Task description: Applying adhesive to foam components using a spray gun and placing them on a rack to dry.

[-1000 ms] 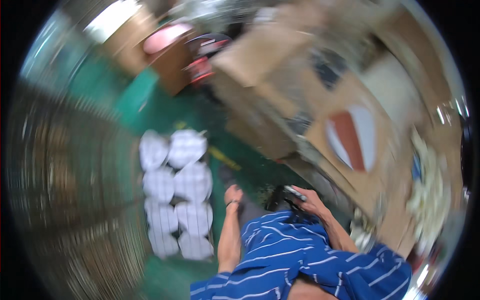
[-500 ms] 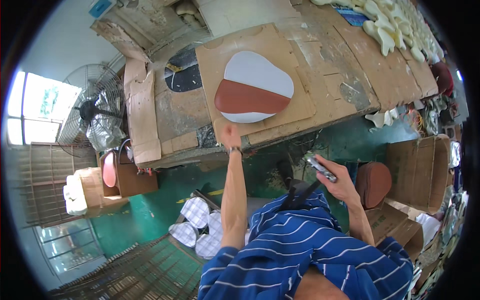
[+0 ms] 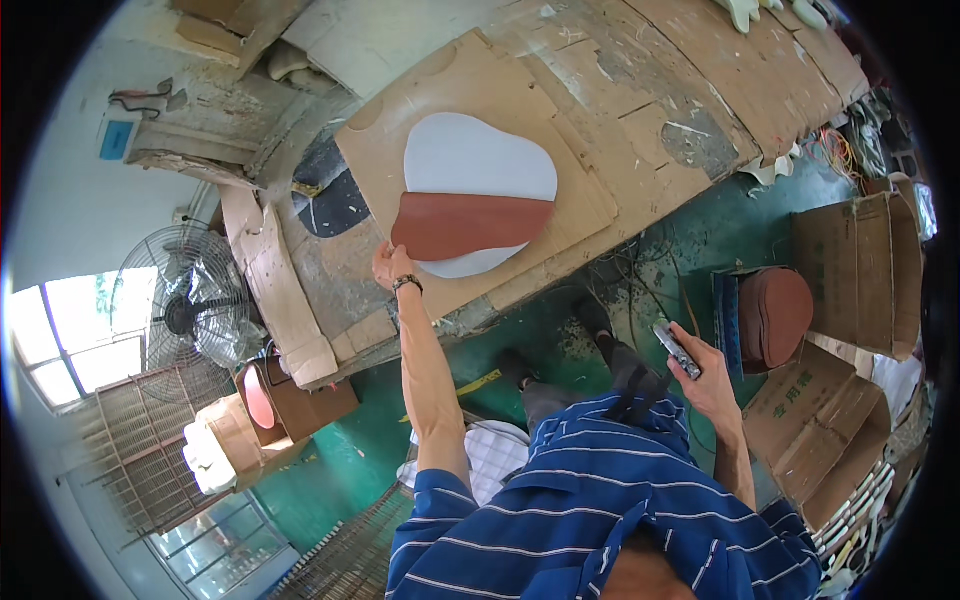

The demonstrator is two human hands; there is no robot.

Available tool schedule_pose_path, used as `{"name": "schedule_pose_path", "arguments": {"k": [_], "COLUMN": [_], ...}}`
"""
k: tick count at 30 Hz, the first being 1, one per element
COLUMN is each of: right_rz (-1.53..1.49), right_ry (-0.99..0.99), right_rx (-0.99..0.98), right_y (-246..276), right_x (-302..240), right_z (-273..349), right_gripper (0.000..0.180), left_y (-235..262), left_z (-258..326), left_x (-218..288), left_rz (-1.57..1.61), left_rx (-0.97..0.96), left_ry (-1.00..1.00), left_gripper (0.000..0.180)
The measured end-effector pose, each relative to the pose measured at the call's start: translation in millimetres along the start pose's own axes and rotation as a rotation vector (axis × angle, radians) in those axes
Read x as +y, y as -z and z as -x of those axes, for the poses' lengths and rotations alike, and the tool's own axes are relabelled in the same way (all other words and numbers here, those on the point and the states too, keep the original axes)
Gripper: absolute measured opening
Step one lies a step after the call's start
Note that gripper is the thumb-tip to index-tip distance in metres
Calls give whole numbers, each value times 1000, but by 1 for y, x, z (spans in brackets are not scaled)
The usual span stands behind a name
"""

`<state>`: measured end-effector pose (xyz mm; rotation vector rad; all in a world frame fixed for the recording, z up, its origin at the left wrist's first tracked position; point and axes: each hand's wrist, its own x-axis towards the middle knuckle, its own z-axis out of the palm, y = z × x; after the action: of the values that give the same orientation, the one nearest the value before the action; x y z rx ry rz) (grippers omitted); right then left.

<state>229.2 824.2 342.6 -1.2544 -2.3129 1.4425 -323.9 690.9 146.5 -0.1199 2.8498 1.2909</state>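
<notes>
A pale grey-white, rounded seat-shaped pad (image 3: 478,155) lies on a sheet of cardboard (image 3: 365,140) on the workbench. Across its near half rests a smooth reddish-brown, leather-like piece (image 3: 470,225) with a straight far edge. A pale strip of the pad shows past the brown piece's near edge. My left hand (image 3: 393,266) is closed at the brown piece's left near corner, its fingertips pinching that edge. Off the bench, above the floor at the right, my right hand (image 3: 702,372) is wrapped round a small silver metal hand tool (image 3: 677,350); its exact kind is unclear.
A stack of brown seat-shaped pieces (image 3: 778,315) stands beside cardboard boxes (image 3: 855,265) on the right. A standing fan (image 3: 182,312) is at the left, near a carton with a pink piece (image 3: 258,398). Cables (image 3: 640,268) lie on the green floor below the bench edge (image 3: 590,255).
My left hand has moved left to the brown piece's corner, and its fingers have taken hold there. My right hand still holds the silver tool. The whole view has shifted and turned.
</notes>
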Motion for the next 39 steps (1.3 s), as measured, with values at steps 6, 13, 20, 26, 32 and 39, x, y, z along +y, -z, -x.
{"name": "schedule_pose_path", "arguments": {"k": [6, 13, 20, 26, 32, 39], "right_rz": [22, 53, -50, -109, -70, 21], "right_ry": [13, -5, 26, 221, 358, 448], "right_rx": [1, -31, -58, -67, -72, -27], "right_y": [-13, -17, 2, 27, 34, 42], "right_x": [-8, -17, -54, -101, -146, -186], "right_z": [-13, -13, -14, -19, -18, -12], "right_gripper": [62, 66, 62, 68, 67, 67], "left_y": [-27, -100, -43, -33, -36, -6], "left_z": [-51, -74, 63, 113, 96, 114], "left_x": [58, 114, 35, -6, 1, -23], "left_rz": [914, 1418, -229, -564, -559, -554], "left_rx": [-524, -667, -304, -415, -460, -244], "left_ry": [411, 330, -625, -690, -703, -619], "left_gripper": [28, 34, 79, 85, 85, 72]}}
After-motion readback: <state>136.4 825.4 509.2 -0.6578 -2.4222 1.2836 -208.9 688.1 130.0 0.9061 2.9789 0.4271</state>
